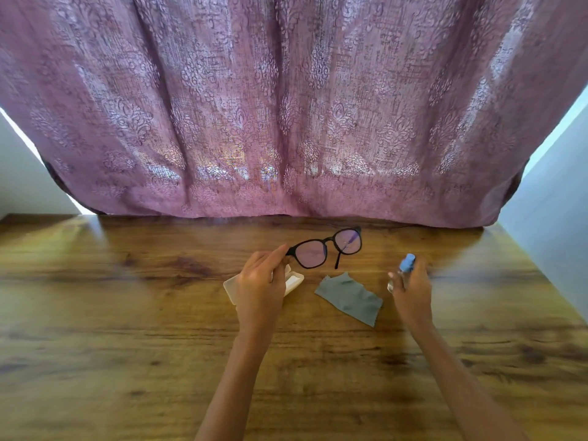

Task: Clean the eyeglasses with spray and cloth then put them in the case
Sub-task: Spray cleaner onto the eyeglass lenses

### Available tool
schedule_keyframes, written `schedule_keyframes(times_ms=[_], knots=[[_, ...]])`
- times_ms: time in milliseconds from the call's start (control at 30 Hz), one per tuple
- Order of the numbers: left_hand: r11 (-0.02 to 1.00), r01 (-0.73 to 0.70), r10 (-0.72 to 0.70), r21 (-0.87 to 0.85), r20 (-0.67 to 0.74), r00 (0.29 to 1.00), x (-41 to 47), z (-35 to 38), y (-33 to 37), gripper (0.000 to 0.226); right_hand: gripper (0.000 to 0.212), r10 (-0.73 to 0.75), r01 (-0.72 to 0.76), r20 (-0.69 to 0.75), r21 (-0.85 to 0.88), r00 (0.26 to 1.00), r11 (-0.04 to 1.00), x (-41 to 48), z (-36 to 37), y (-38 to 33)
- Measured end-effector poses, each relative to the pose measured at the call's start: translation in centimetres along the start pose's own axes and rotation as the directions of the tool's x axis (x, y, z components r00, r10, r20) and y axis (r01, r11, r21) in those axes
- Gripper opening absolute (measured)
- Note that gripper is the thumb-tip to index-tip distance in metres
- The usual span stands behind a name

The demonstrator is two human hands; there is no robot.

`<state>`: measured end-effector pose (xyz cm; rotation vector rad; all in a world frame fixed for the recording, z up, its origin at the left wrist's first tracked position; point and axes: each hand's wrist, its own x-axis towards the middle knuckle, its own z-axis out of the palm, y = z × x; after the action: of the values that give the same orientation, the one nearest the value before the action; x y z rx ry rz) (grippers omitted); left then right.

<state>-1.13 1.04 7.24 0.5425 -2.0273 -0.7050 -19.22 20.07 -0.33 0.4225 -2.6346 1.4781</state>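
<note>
Black-framed eyeglasses (329,248) are held up above the wooden table (127,313), with my left hand (261,283) pinching their left corner. One temple arm hangs down behind the right lens. My right hand (412,289) is closed around a small clear spray bottle with a blue cap (405,265), to the right of the glasses and apart from them. A grey cleaning cloth (351,299) lies crumpled on the table between my hands. A white glasses case (294,281) lies under my left hand, mostly hidden by it.
A mauve patterned curtain (286,106) hangs along the table's far edge. White walls show at both sides. Bare wood stretches to the left, right and near side of my hands.
</note>
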Motion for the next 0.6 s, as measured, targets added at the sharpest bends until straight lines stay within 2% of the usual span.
schedule_keyframes(times_ms=[200,433,533,600], knots=[[1.000,0.000,0.000,0.001,0.007,1.000,-0.1,0.1,-0.1,0.029,0.026,0.027,-0.027,-0.033,0.002,0.999,1.000,0.0,0.2,0.2],[1.000,-0.001,0.001,0.001,0.003,1.000,-0.3,0.0,-0.2,0.029,0.054,0.125,-0.124,-0.015,0.047,0.992,0.991,-1.1,0.3,1.1],[1.000,0.007,-0.007,0.007,0.007,1.000,-0.3,0.1,-0.5,0.029,0.040,0.207,-0.201,-0.090,0.071,0.974,0.977,-2.3,0.4,1.4],[1.000,0.027,-0.027,0.002,0.013,1.000,-0.3,0.2,-0.6,0.028,0.031,0.172,-0.174,-0.115,-0.011,0.978,0.985,-3.3,0.6,1.7]])
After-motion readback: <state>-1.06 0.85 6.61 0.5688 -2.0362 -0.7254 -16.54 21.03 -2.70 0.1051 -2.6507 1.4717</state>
